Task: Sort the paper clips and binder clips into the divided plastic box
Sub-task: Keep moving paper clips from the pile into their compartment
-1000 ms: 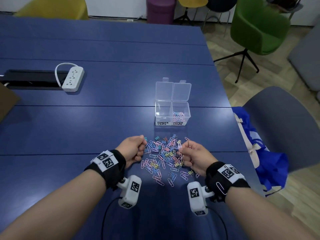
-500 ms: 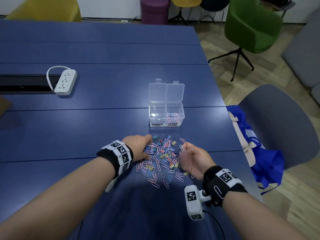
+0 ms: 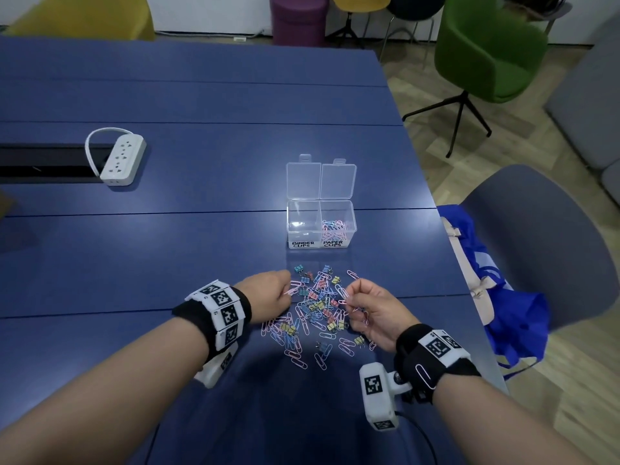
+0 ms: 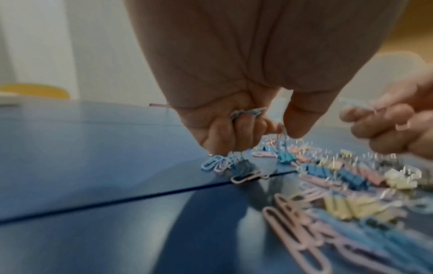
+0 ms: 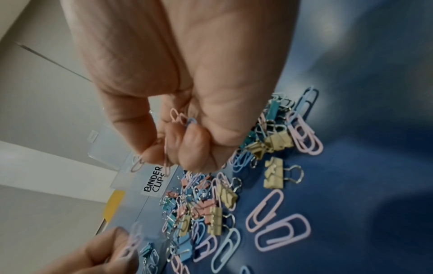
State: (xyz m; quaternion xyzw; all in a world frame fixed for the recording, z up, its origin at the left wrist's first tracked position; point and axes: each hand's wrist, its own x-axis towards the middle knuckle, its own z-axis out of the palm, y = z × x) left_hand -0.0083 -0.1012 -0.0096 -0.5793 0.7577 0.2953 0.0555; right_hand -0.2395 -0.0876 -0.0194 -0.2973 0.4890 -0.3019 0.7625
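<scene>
Beside the pile (image 3: 318, 310), both hands (image 3: 268, 292) clip-laden.

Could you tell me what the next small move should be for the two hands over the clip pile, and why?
Probably carry the held paper clips to the PAPER CLIPS compartment and drop them there. Both the left hand and the right hand already pinch several paper clips, that compartment already holds some, and the box stands open just beyond the pile.
</scene>
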